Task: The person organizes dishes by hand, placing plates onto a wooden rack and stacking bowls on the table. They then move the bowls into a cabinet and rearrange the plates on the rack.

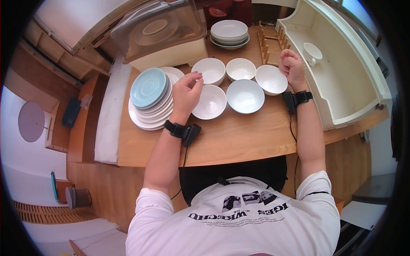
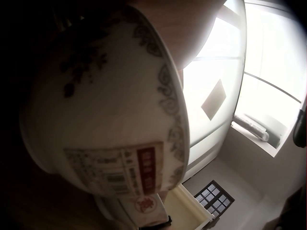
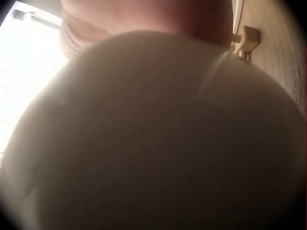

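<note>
Several white bowls stand close together on the wooden table: back-left bowl [image 1: 209, 70], back-middle bowl [image 1: 241, 69], right bowl [image 1: 271, 80], front-left bowl [image 1: 209, 102] and front-middle bowl [image 1: 245, 97]. My left hand [image 1: 187, 96] lies at their left side, fingers loosely bent by the back-left bowl's rim; contact is unclear. Beside the right bowl, my right hand [image 1: 293, 70] rests with loosely curled fingers, gripping nothing visible. Close up, the left wrist view shows a patterned, labelled bowl [image 2: 110, 110]; a pale bowl [image 3: 153, 129] hides most of the right hand from its wrist camera.
Left of the bowls is a plate stack [image 1: 151, 117] topped by light-blue saucers [image 1: 148, 87]. More stacked dishes [image 1: 229, 30] stand at the back near a wooden rack [image 1: 265, 47]. A lidded box [image 1: 171, 53] is back left; a cream container [image 1: 350, 85] holding a cup [image 1: 312, 52] stands right.
</note>
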### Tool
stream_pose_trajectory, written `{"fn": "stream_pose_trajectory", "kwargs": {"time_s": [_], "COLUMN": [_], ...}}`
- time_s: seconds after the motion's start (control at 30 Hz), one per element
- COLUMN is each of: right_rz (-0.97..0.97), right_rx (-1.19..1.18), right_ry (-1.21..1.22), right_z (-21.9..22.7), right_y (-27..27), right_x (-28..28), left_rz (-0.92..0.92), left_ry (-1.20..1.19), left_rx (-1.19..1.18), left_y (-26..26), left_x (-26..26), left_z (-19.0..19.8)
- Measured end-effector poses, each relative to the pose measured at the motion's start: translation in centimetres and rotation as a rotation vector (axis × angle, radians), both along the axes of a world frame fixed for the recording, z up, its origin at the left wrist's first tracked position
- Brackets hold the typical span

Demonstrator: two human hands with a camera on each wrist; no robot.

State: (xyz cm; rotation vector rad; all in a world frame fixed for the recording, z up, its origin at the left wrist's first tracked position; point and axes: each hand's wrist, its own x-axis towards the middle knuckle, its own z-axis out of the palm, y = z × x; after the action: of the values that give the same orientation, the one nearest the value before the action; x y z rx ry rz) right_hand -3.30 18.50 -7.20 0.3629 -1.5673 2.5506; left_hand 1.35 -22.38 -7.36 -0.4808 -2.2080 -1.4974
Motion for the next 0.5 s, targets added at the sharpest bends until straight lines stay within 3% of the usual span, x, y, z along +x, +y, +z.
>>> {"fn": "stream_pose_trajectory", "kwargs": {"time_s": [0.5], "right_rz": [0.069], "right_rx": [-0.168], "right_ry": [-0.028], "right_z": [-0.09], "right_y": [0.38], "right_x": [0.02], "left_rz": [-0.007], "left_ry": [0.032], "left_rx": [-0.005], "left_y": [-0.13], "left_x": [-0.41], "left_z": [-0.59]}}
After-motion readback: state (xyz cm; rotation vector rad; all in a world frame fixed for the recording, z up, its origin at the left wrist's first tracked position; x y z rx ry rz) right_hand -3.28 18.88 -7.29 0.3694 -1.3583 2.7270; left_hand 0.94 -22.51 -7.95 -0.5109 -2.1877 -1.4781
